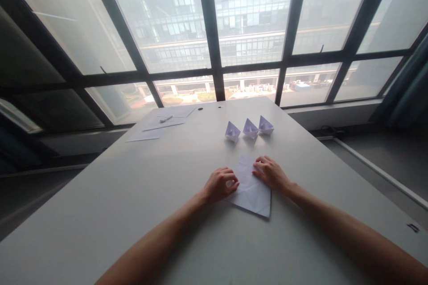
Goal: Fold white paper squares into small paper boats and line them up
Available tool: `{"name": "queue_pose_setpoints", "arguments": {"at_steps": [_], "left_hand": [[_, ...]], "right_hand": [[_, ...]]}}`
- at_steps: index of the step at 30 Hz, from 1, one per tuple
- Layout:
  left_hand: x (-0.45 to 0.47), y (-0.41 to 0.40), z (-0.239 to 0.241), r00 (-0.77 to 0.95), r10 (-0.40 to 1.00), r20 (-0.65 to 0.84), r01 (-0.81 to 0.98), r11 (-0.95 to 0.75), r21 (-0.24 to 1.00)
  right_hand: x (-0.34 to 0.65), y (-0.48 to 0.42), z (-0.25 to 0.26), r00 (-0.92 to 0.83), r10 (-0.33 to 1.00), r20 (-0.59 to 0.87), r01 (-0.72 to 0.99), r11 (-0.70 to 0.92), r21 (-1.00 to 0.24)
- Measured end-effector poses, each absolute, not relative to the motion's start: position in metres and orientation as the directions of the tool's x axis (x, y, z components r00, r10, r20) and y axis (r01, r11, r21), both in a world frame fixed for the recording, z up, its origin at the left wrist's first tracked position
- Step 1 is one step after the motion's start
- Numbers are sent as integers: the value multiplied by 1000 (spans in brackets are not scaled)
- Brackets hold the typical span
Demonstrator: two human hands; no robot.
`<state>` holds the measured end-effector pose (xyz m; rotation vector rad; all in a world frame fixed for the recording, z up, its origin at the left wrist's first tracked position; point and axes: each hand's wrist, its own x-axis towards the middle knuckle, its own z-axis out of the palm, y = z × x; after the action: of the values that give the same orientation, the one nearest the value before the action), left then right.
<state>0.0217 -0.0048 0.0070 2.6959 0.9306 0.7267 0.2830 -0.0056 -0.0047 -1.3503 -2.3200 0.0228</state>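
A creased, folded sheet of white paper lies on the table between my two hands, one corner pointing toward me. My left hand is at its left edge, thumb and index fingertip pinched together on the paper. On the opposite edge is my right hand, its fingers bent and closed on the paper near the top. Just beyond the sheet, three folded paper boats stand in a row: a left one, a middle one and a right one.
The white table stretches toward a large window. Flat paper sheets lie at the far left with a white pen on top. A round dark hole is near the far edge. A dark curtain hangs at right.
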Motion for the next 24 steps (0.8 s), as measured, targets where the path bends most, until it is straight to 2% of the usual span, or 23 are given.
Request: {"name": "queue_pose_setpoints", "arguments": {"at_steps": [4,8,16,18,21,24], "left_hand": [[21,-3,2,710,600,369,515,-799,310],[19,-2,-1,754,605,258,543,-794,275],[20,-4,1,740,646,188,597,-759,260],[20,-4,1,727,662,182,615,-746,256],[20,-4,-1,704,688,176,642,-723,255],[20,-3,-2,693,700,175,651,-711,265]], "right_hand": [[283,-6,-3,-484,792,373,766,589,-258],[279,-10,-3,-540,756,370,720,643,-260],[277,-9,-7,-501,749,432,715,640,-280],[275,-11,-5,-506,718,479,638,685,-353],[271,-15,-1,-514,690,510,427,721,-546],[267,-15,-3,-468,756,458,273,617,-738]]}}
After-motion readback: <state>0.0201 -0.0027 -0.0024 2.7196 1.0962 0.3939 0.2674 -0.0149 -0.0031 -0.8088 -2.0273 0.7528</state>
